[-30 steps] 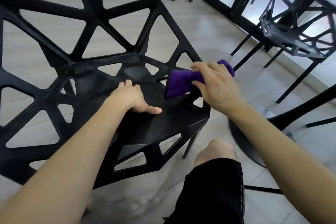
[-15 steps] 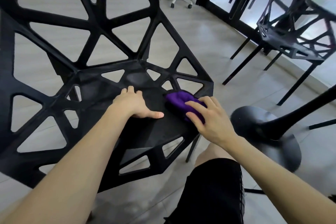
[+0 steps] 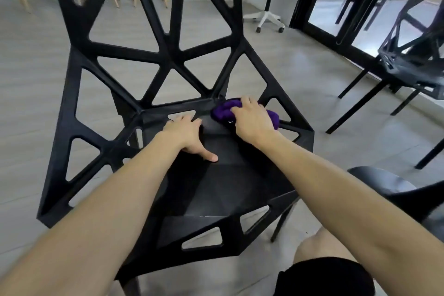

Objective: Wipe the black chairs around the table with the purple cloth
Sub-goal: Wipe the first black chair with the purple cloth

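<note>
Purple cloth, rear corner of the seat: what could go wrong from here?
1. The purple cloth is bunched under the right hand next to open cutouts in the black chair; a fold may snag or drop through.
2. The left hand rests with fingertips at a cutout edge; they could slip in if the chair shifts.
3. A bunched cloth covers little, so the back struts may get missed.

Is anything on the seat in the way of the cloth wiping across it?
Only the left hand: it rests on the seat just left of the cloth, which the right hand holds at the back right corner. Nothing else visible lies on the seat.
</note>
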